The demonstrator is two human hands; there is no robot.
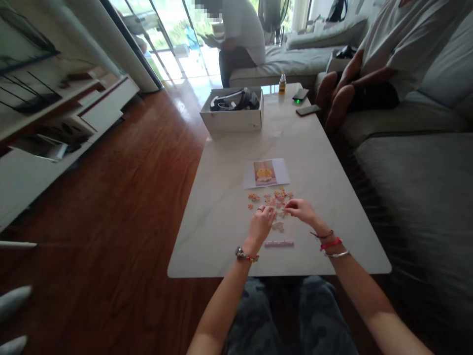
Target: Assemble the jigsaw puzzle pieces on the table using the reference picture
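Daylight pours through glass doors [170,39] at the upper left of centre, onto a reddish wood floor [129,187] that fills much of the left side. We see a low white cabinet [103,108] at the upper left and a grey sofa [414,177] along the right edge. One person [244,34] sits at the top centre, another [391,64] at the upper right.

Down the middle of the frame we have a pale table [207,227]. Near its far end stands an open box [232,121] with dark gear [240,101] inside; to the right are a small bottle [282,84], a gadget [300,94] showing a green light, and a phone [307,111].

Just below the frame's centre lies a sheet [283,172] with a printed picture [264,173]. Below it we find the jigsaw pieces [279,195], loosely scattered, between and above our hands. Our left hand [262,223] is over their lower edge, fingers curled; we cannot tell whether they grip one. Our right hand [301,209] reaches in from the right, thumb and fingertips close together; whether a piece is pinched there is too small to tell. Nearer us, a pinkish strip [279,243] lies crosswise.
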